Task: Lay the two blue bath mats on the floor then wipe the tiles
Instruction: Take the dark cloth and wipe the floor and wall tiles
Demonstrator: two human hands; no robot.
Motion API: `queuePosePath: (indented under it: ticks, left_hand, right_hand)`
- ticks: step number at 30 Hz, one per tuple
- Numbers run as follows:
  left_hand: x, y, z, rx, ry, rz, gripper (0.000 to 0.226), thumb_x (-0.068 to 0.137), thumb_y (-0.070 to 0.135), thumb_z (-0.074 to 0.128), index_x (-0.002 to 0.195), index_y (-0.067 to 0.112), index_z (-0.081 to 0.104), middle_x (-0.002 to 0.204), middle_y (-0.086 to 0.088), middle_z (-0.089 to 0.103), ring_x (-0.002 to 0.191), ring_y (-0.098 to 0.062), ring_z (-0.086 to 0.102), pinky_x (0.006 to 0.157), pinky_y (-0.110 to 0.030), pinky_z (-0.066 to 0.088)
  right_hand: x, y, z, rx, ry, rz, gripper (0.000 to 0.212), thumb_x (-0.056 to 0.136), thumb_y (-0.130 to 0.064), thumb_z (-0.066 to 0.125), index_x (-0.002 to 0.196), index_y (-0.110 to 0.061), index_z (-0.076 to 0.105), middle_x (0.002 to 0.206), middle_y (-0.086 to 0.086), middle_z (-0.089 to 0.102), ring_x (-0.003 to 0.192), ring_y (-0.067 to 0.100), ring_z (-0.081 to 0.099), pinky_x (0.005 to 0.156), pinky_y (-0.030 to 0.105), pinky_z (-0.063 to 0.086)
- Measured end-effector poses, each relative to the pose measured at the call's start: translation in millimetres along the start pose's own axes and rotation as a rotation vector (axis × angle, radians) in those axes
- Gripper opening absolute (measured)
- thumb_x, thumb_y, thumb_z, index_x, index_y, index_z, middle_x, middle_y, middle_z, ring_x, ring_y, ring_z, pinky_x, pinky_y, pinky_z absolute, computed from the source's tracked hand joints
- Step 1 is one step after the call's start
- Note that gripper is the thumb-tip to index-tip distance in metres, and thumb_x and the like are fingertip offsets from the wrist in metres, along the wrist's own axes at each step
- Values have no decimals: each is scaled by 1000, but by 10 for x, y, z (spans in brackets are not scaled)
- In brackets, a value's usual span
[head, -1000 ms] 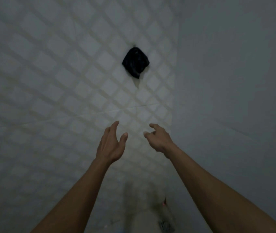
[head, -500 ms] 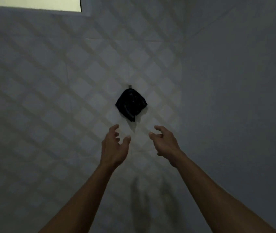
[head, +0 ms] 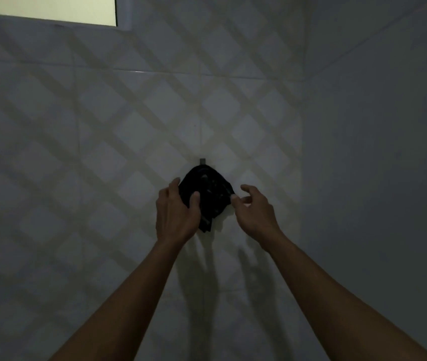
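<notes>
- A dark cloth [head: 207, 196] hangs bunched on a small hook [head: 202, 161] fixed to the tiled wall [head: 103, 152], roughly in the middle of the view; its lower corner droops to a point below the bulk of the bundle.
- The left hand [head: 174, 217] is on the cloth's left side: the fingers reach round behind the left edge and the thumb [head: 194, 201] presses on the front, so the fabric is pinched between thumb and fingers.
- The right hand [head: 254, 212] is at the cloth's right edge with its fingers loosely curled and spread; the thumb tip meets the fabric's right corner, but in the dim light I cannot tell whether it actually pinches the cloth or only touches it.
- Both bare forearms rise from the bottom of the frame toward the cloth, and their shadows fall on the tiles just below it.
- The wall tiles are pale, with a pattern of diagonal crossing bands forming diamonds.
- A plain grey wall [head: 376, 178] meets the tiled one at a corner on the right.
- A lit window [head: 45, 7] with a pale frame sits at the upper left, well apart from the cloth.
- The blue bath mats and the floor lie outside this view.
</notes>
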State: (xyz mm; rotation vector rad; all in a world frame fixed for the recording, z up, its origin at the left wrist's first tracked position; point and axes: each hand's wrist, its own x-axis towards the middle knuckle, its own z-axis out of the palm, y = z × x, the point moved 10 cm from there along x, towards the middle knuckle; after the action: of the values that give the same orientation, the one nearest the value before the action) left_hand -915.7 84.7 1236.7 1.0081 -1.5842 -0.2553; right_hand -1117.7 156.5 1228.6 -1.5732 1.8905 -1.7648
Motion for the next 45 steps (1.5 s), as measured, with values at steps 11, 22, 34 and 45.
queuePosePath:
  ticks: [11,22,34,45]
  left_hand:
    - [480,-112,425,134,52,70,57,101,58,36,144,22,39,140,-7,49,130,-28,41,104,-49,37]
    - [498,-5,493,-208,73,54,28,102,39,50,107,12,52,107,-5,52,103,-26,54,90,-43,48]
    - [294,85,319,-319,67,14,12,103,35,45,109,26,50,88,13,64,81,-9,63,74,-37,53]
    - [-614,-554,483,-72,-306,-42,41,102,55,38,125,32,64,122,5,70,114,-20,63,99,-42,51]
  right_hand:
    - [589,175,557,54,161,-64,48,103,-44,46,145,-21,41,140,7,48,127,25,50,106,41,43]
    - [615,90,668,219,236,-82,22,106,-37,39,100,-19,49,96,1,58,84,18,58,70,28,42]
    - [352,86,373,347,414,-30,23,107,-42,34,111,-25,48,85,-15,59,78,11,60,64,29,45]
    - [-358,898,324,1,187,9,31,106,-37,39,131,-38,58,124,-3,69,114,19,62,95,33,50]
